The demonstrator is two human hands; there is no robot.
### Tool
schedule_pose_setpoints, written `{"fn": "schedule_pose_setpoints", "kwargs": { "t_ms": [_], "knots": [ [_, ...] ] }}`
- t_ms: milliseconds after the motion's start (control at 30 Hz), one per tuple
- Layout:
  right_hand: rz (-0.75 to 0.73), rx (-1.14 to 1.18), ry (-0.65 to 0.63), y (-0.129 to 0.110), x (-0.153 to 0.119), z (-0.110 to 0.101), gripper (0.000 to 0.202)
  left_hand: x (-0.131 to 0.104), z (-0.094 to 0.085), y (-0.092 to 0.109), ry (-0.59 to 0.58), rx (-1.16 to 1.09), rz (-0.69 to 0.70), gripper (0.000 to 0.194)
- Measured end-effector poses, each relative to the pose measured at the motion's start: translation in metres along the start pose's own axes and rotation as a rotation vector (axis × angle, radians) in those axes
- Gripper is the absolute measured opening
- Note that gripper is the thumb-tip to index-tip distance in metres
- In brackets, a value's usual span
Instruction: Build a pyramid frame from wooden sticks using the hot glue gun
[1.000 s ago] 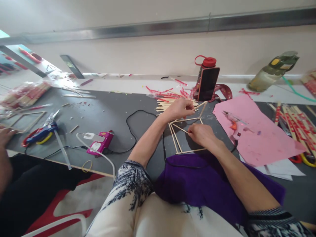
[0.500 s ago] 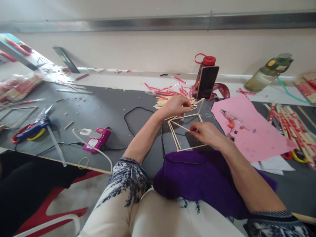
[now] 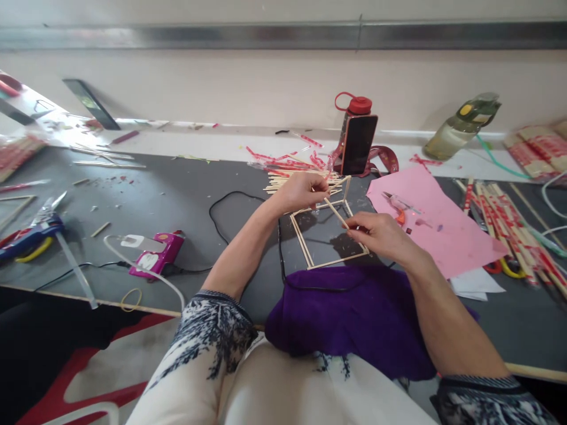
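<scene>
My left hand [image 3: 305, 190] pinches the upper end of a thin wooden stick [image 3: 336, 213]. The stick's lower end is between the thumb and fingers of my right hand [image 3: 376, 233], so it slants between both hands. Beneath them, a four-sided frame of similar sticks [image 3: 339, 261] lies on the grey table, with a short stick [image 3: 348, 189] rising from its far right corner. Behind my left hand is a pile of loose sticks [image 3: 275, 182], partly covered by that hand.
A pink sheet [image 3: 447, 236] with an orange-handled tool [image 3: 401, 217] lies to the right. A phone [image 3: 359, 144] leans on a red-capped bottle [image 3: 360, 106]. Purple cloth [image 3: 345, 319] covers the near edge. A black cable [image 3: 280, 254] runs past the frame. Blue-handled pliers [image 3: 33, 236] lie left.
The stick in my right hand has swung up from over the frame, and my left hand now grips its other end. The view has shifted slightly right.
</scene>
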State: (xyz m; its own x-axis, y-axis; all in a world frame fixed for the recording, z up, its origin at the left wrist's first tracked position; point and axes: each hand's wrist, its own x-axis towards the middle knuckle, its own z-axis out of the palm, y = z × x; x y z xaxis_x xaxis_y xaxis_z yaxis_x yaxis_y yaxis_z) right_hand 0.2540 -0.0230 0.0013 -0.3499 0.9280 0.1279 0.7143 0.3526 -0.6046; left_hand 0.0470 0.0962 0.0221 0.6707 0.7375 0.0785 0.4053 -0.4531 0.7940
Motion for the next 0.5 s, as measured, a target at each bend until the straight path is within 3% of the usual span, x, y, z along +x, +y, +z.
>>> {"fn": "schedule_pose_setpoints", "kwargs": {
  "t_ms": [300,500],
  "knots": [
    [0.069,0.086,0.025,0.0,-0.014,-0.007,0.013,-0.002,0.0,-0.001,0.029,0.038,0.029,0.012],
    [0.026,0.04,0.052,-0.003,-0.022,-0.008,0.013,-0.003,0.001,-0.001,0.026,0.044,0.027,0.011]
  ]
}}
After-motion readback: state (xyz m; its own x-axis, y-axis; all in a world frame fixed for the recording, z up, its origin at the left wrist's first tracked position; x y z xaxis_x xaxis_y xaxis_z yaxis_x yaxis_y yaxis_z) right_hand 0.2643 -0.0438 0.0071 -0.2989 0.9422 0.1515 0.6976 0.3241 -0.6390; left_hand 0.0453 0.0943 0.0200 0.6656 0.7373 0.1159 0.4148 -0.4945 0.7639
